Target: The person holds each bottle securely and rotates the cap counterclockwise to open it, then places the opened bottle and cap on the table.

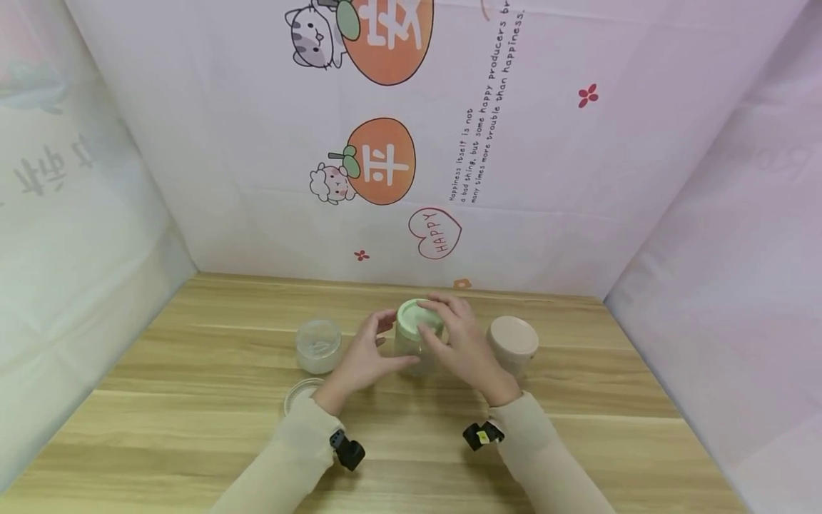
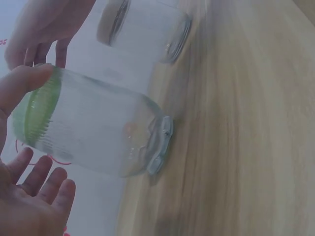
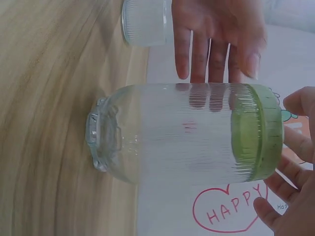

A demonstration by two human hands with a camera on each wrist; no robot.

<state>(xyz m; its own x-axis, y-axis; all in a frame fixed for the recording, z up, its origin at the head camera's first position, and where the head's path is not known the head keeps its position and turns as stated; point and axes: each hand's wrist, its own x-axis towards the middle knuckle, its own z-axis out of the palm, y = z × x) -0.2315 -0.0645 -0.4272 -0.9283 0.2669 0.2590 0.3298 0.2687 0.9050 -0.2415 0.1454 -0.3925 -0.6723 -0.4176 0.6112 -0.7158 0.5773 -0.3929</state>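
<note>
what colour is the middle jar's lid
The lid is green, showing best in the right wrist view.

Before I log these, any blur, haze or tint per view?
Head: bright, wall text legible, pinkish cast at right; left wrist: hazy, low contrast, wood grain on the table soft; right wrist: clearer, green-lidded jar showing its fine ribs.

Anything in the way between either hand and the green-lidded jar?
Nothing visible stands between the left hand or the right hand and the green-lidded jar. The pale-lidded jar and glass container stand off to the sides.
</note>
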